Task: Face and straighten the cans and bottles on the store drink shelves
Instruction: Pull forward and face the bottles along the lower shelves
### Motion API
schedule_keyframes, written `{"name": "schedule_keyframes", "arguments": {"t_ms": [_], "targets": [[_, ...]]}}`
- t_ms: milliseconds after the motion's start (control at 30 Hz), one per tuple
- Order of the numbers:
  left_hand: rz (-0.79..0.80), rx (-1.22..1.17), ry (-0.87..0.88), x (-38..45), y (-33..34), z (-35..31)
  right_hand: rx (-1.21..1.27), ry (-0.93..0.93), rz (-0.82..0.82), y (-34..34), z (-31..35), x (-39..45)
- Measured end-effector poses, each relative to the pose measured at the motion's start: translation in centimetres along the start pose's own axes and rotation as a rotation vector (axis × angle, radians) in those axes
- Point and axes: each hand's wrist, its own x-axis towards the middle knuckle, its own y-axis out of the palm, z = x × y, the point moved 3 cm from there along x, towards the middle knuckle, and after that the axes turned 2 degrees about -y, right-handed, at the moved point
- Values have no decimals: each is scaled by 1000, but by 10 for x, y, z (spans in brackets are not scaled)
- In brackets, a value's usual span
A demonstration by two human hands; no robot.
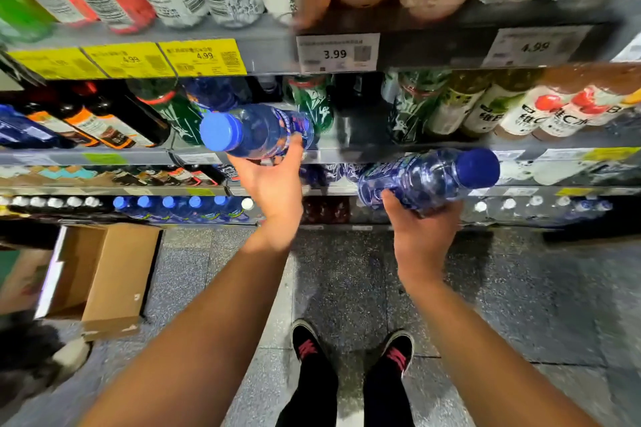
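My left hand (274, 184) grips a blue plastic bottle (255, 130) with a blue cap, held tilted in front of the second shelf (451, 146), cap pointing left toward me. My right hand (421, 236) grips a second blue bottle (426, 180) lower down, its dark blue cap pointing right. Behind the left bottle there is a dark gap on the shelf, between green-labelled bottles (312, 100). More blue-capped bottles (173, 206) stand in a row on the lowest shelf.
An open cardboard box (107, 274) lies on the speckled floor at left. The upper shelf (270, 45) carries yellow and white price tags, with tall cans and bottles above. White-labelled drink bottles (541, 111) fill the right of the second shelf. My shoes (350, 354) stand below.
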Motion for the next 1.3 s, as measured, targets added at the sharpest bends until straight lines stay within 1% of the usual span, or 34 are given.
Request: {"name": "schedule_keyframes", "arguments": {"t_ms": [67,167,300,400,500,567,667,800,867,1133,1300], "targets": [[-15,-18,-11,17,-7,1,-23,-9,24,8,-3,-4],[-8,-46,-20,42,-7,6,-24,-17,12,16,-6,-10],[30,12,-21,64,1,17,-43,-31,27,25,-11,-16],[55,108,21,71,9,25,-50,-36,34,29,-10,-21],[42,191,18,77,14,27,-52,-30,42,31,-8,-23],[9,297,35,82,16,25,-72,-29,44,33,-6,-19],[3,450,43,87,20,22,-129,-24,48,35,-6,-9],[20,573,132,93,23,25,-168,-22,45,33,-9,0],[12,570,149,93,24,24,-162,-23,31,29,-10,3],[-13,553,92,90,24,23,-168,29,25,11,-21,-1],[25,551,131,88,27,23,-178,33,46,-1,-25,-3]]}}
